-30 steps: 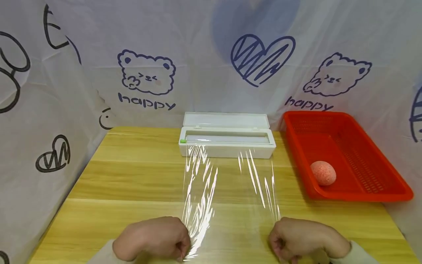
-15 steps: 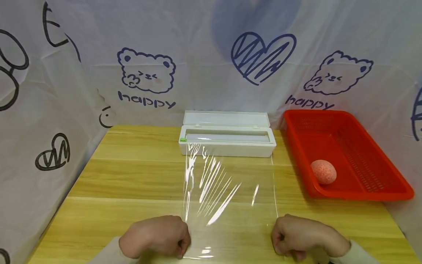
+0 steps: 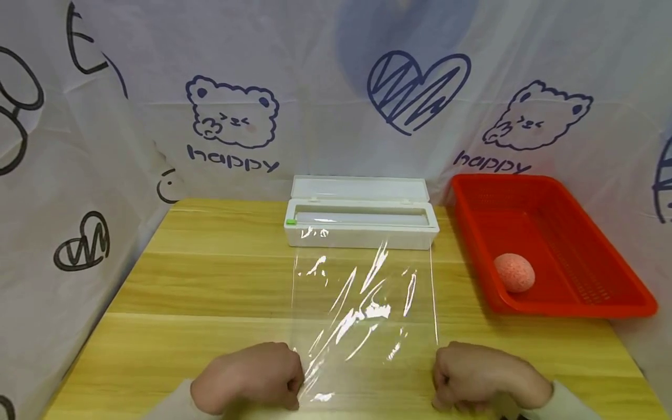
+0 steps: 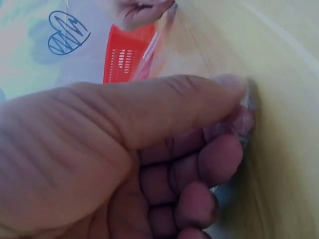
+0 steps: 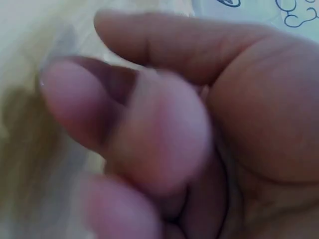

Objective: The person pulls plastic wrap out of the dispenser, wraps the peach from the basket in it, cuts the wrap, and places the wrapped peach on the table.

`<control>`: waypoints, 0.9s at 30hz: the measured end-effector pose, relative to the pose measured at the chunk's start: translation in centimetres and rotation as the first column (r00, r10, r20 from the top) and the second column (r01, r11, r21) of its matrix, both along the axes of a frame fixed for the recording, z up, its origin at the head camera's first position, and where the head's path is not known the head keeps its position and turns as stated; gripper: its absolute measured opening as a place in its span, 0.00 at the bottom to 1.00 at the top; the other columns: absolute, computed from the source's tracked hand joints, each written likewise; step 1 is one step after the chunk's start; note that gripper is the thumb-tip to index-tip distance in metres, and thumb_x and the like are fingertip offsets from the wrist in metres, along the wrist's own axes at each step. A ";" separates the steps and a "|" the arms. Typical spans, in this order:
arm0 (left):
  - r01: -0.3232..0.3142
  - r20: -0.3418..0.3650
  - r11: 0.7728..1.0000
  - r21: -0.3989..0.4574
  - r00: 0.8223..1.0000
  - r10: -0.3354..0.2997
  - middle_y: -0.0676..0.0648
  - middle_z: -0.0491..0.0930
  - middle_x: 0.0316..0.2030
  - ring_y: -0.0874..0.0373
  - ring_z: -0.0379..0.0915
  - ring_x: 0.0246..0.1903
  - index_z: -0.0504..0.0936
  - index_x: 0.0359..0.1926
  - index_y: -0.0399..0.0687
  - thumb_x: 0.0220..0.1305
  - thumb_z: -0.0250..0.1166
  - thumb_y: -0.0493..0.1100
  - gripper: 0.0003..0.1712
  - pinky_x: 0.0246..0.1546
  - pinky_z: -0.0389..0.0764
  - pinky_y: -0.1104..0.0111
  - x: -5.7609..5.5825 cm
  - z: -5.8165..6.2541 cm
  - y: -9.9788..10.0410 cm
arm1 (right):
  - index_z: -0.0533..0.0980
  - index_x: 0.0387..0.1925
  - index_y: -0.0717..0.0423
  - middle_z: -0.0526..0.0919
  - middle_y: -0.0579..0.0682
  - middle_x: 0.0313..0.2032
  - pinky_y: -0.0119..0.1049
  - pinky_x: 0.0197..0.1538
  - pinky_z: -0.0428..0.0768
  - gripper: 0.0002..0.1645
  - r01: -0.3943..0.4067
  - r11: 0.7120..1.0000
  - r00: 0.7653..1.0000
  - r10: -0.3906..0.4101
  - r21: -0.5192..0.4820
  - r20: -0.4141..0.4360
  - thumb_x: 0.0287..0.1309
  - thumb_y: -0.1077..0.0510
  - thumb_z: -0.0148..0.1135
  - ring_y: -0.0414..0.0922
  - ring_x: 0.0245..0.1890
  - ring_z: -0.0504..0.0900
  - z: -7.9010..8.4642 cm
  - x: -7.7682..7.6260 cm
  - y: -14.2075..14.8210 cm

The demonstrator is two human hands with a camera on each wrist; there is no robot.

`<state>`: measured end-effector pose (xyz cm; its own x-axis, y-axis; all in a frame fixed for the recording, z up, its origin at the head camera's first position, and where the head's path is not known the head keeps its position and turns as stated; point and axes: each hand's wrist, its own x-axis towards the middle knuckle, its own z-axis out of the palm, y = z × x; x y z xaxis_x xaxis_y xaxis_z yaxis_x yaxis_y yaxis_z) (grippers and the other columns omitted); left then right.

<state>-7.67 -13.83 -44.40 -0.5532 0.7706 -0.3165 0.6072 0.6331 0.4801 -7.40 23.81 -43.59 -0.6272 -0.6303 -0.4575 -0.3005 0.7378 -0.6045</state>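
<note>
A clear sheet of plastic wrap (image 3: 362,315) stretches toward me from a white plastic wrap dispenser (image 3: 362,237), its surface creased and shiny. My left hand (image 3: 257,373) pinches the near left corner; in the left wrist view, thumb and index finger meet on the bunched wrap (image 4: 241,119). At the near right corner my right hand (image 3: 480,373) holds the sheet, fingers curled. The right wrist view is blurred, with the thumb (image 5: 144,37) over the bent fingers. Inside the dispenser lies the wrap roll (image 3: 362,219), under a raised lid (image 3: 359,188).
To the right, a red plastic basket (image 3: 625,291) holds a pink speckled ball (image 3: 514,272), egg-like in shape. A small green piece (image 3: 291,222) sits at the dispenser's left end. The wooden table (image 3: 199,291) is backed by a printed white cloth (image 3: 325,116).
Creases and highlights on the plastic wrap have shifted toward its middle. My hands stay nearly in place, the right one slightly farther right than a second ago.
</note>
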 end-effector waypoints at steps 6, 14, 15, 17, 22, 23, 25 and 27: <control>-0.007 -0.060 0.999 -0.045 0.998 0.005 0.65 0.60 0.09 0.69 0.54 0.15 0.69 0.09 0.59 0.35 0.69 0.44 0.15 0.13 0.58 0.75 0.6 0.2 0.5 | 0.69 0.12 0.36 0.62 0.31 0.11 0.29 0.20 0.59 0.19 0.040 0.998 0.930 -0.017 0.054 -0.366 0.49 0.45 0.70 0.32 0.15 0.61 -0.1 -1.3 -2.2; 0.064 -0.012 0.998 -0.005 0.998 -0.064 0.67 0.62 0.11 0.72 0.56 0.15 0.72 0.11 0.60 0.45 0.71 0.54 0.18 0.17 0.63 0.78 0.6 0.5 0.2 | 0.74 0.49 0.48 0.76 0.40 0.32 0.41 0.35 0.76 0.31 0.178 0.979 0.834 -0.097 0.098 -0.543 0.44 0.44 0.74 0.40 0.30 0.74 -1.6 -2.0 -3.7; 0.085 0.008 0.996 0.006 0.996 -0.085 0.68 0.63 0.11 0.73 0.57 0.15 0.73 0.11 0.60 0.47 0.71 0.55 0.18 0.17 0.64 0.79 0.6 0.6 0.0 | 0.74 0.52 0.51 0.77 0.42 0.34 0.43 0.37 0.77 0.35 0.176 0.978 0.837 -0.087 0.115 -0.541 0.43 0.44 0.75 0.42 0.32 0.76 -1.7 -2.0 -3.7; 0.134 0.047 0.991 0.027 0.990 -0.135 0.69 0.65 0.12 0.75 0.57 0.15 0.76 0.12 0.60 0.52 0.68 0.53 0.16 0.18 0.65 0.81 0.4 1.0 -0.3 | 0.73 0.56 0.53 0.79 0.45 0.39 0.46 0.41 0.78 0.40 0.170 0.974 0.847 -0.066 0.151 -0.528 0.40 0.44 0.76 0.43 0.36 0.77 -1.9 -1.9 -3.5; 0.237 0.115 0.970 0.061 0.963 -0.243 0.68 0.64 0.13 0.77 0.51 0.15 0.78 0.14 0.59 0.56 0.64 0.46 0.14 0.16 0.60 0.83 0.0 2.4 -0.7 | 0.72 0.59 0.54 0.79 0.46 0.40 0.47 0.43 0.78 0.45 0.148 0.972 0.872 -0.041 0.182 -0.488 0.37 0.45 0.78 0.45 0.37 0.77 -1.7 -1.6 -3.2; 0.239 0.119 0.968 0.080 0.962 -0.247 0.68 0.64 0.13 0.77 0.51 0.15 0.79 0.16 0.59 0.58 0.64 0.46 0.14 0.16 0.60 0.83 -0.2 2.6 -0.7 | 0.72 0.59 0.54 0.79 0.46 0.40 0.47 0.43 0.78 0.45 0.141 0.973 0.875 -0.035 0.184 -0.483 0.37 0.46 0.78 0.45 0.37 0.76 -1.6 -1.5 -3.2; 0.196 0.092 0.972 0.132 0.974 -0.209 0.68 0.67 0.15 0.77 0.55 0.17 0.81 0.20 0.61 0.61 0.64 0.47 0.12 0.18 0.64 0.82 -0.6 3.0 -0.6 | 0.71 0.59 0.54 0.78 0.46 0.39 0.47 0.42 0.78 0.46 0.132 0.972 0.875 -0.023 0.194 -0.483 0.37 0.45 0.78 0.44 0.36 0.76 -1.6 -1.4 -3.2; 0.125 -0.018 0.972 0.196 0.992 -0.124 0.66 0.71 0.19 0.75 0.61 0.20 0.82 0.26 0.60 0.62 0.65 0.47 0.07 0.22 0.69 0.81 -1.3 2.9 -0.1 | 0.71 0.59 0.55 0.78 0.46 0.38 0.47 0.41 0.78 0.46 0.127 0.972 0.873 -0.014 0.199 -0.488 0.36 0.45 0.78 0.45 0.35 0.76 -1.5 -1.3 -3.3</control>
<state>-8.98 -13.93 -41.54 -0.4499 0.8805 -0.1492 0.6782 0.4456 0.5844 -8.74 20.54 -45.14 -0.8430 -0.4958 -0.2087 -0.4534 0.8637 -0.2203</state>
